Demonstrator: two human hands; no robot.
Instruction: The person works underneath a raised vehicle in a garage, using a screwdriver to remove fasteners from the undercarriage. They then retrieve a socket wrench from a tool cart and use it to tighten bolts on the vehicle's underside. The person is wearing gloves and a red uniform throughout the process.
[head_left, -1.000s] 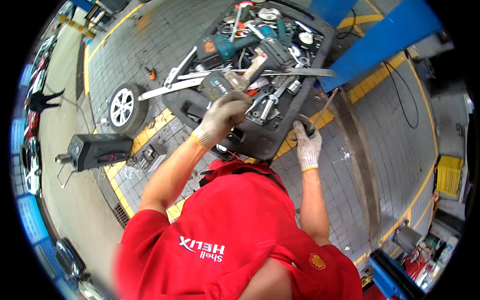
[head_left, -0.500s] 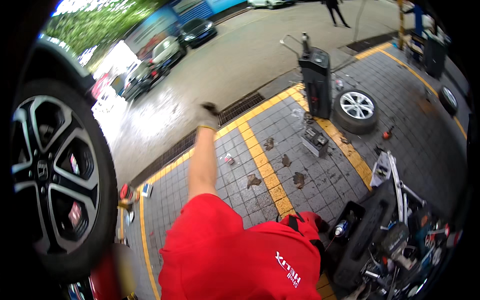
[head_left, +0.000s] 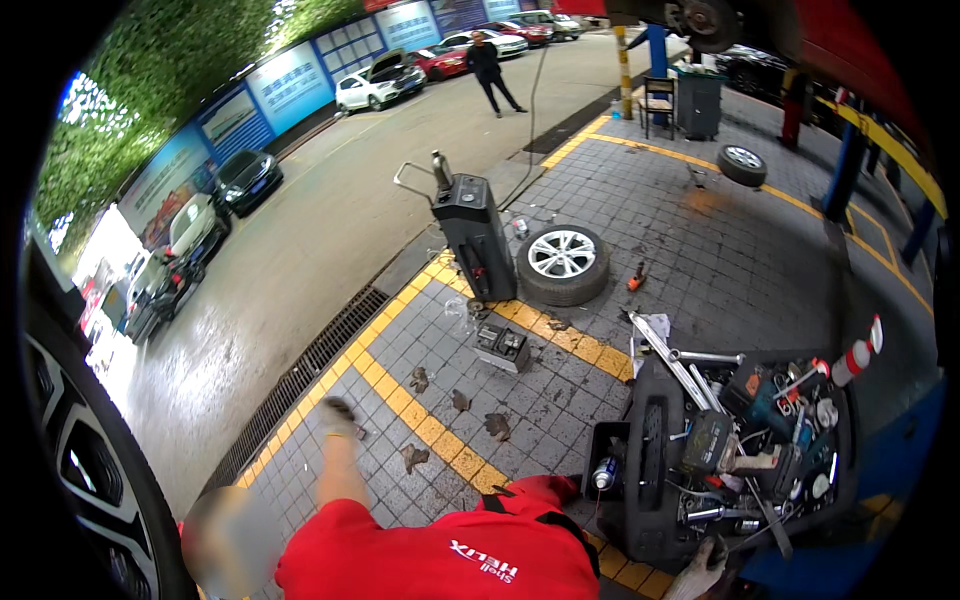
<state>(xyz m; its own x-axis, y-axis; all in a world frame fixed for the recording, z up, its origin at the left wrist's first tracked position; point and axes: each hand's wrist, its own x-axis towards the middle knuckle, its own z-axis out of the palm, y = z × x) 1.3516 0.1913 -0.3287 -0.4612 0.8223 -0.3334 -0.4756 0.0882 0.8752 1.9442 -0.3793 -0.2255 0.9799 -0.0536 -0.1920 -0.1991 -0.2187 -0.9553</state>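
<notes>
A tall black machine [head_left: 475, 230] stands well beyond the left hand [head_left: 338, 416], to its right. The black toolbox [head_left: 655, 430], crammed with tools, lies directly ahead of the right hand [head_left: 698, 570]. Past a car battery [head_left: 502, 352], farther ahead and right of the left hand, rests a loose wheel [head_left: 563, 255]. A power drill [head_left: 708, 442] sits ahead of the right hand; a spray can [head_left: 605, 473], ahead and left. Both hands are gloved — I cannot tell whether either's fingers are together, apart or clamped on anything.
</notes>
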